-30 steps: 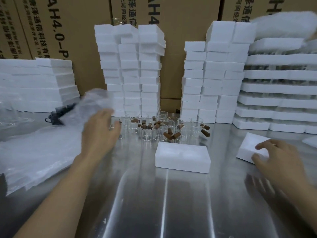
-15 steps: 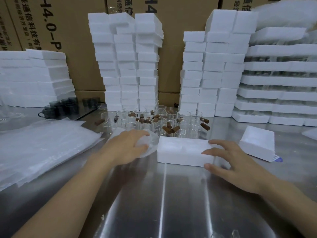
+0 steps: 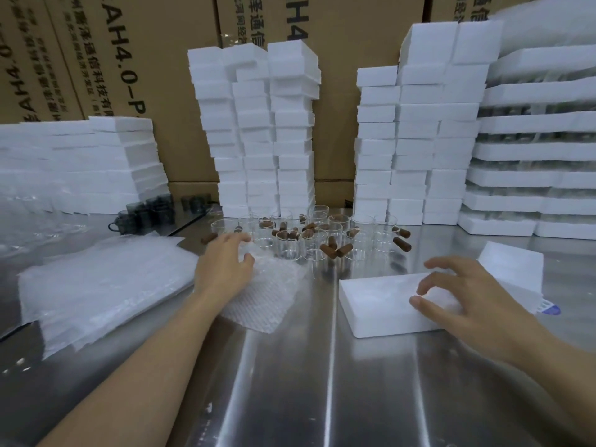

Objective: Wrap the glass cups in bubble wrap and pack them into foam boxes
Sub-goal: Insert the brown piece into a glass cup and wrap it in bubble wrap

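The left hand (image 3: 224, 269) lies flat on a single bubble wrap sheet (image 3: 271, 295), fingers relaxed and pressing it to the steel table (image 3: 290, 382), gripping nothing. The glass cups (image 3: 322, 233) stand crowded just past its fingertips, none wrapped yet that I can see. Brown stubby cylinders (image 3: 401, 243) sit among them; handles or stoppers, I can't tell which.

The right hand (image 3: 467, 301) is spread over a closed foam box (image 3: 380, 304), fingers arched, the thumb resting on its top, not closed round it. A second foam piece (image 3: 512, 269) lies just behind that hand. The pile of bubble wrap sheets (image 3: 103, 285) sits to the outer side of the left forearm.

The worry is the cluster. The cups are packed rim to rim, so a reach in from the left fingertips could knock a neighbour over or send it rolling on the slick steel. Clear glass on a shiny top is also easy to misjudge. The light sheet may slide once the palm lifts, and the foam box could skate away if it is opened one-handed.
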A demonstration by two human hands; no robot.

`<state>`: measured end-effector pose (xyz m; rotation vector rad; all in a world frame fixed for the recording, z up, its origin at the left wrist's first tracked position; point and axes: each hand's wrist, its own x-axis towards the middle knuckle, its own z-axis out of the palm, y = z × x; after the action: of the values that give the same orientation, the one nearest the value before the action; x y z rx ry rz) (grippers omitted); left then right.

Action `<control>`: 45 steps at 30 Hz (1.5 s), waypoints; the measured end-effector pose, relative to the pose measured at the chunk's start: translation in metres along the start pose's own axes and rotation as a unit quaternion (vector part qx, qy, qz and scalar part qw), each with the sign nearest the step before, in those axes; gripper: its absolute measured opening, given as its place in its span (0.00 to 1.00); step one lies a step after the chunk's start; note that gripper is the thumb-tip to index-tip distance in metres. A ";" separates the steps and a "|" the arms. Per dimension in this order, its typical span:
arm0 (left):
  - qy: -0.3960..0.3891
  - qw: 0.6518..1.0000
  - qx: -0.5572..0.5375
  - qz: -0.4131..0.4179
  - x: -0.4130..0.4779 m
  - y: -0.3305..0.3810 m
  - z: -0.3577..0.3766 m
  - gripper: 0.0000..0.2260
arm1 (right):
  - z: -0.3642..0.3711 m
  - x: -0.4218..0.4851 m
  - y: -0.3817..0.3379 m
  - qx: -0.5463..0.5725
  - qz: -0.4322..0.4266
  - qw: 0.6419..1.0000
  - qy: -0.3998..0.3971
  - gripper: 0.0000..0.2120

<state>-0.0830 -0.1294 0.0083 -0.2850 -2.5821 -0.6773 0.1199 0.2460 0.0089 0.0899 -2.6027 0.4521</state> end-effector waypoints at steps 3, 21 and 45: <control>0.013 0.998 0.063 -0.026 0.017 0.003 -0.004 0.18 | 0.001 0.004 -0.006 -0.023 -0.026 0.999 0.002 0.18; -0.002 0.979 -0.013 -0.202 0.052 0.007 -0.005 0.09 | 0.006 -0.002 -0.009 -0.029 -0.066 0.996 -0.045 0.18; 0.149 0.872 -0.072 0.461 -0.071 0.158 0.003 0.07 | 0.006 0.010 -0.008 0.167 0.021 0.962 0.214 0.39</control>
<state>0.0264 0.0020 0.0377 -1.2438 -1.7813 -0.4778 0.1098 0.2365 0.0111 0.0436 -2.0892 0.8262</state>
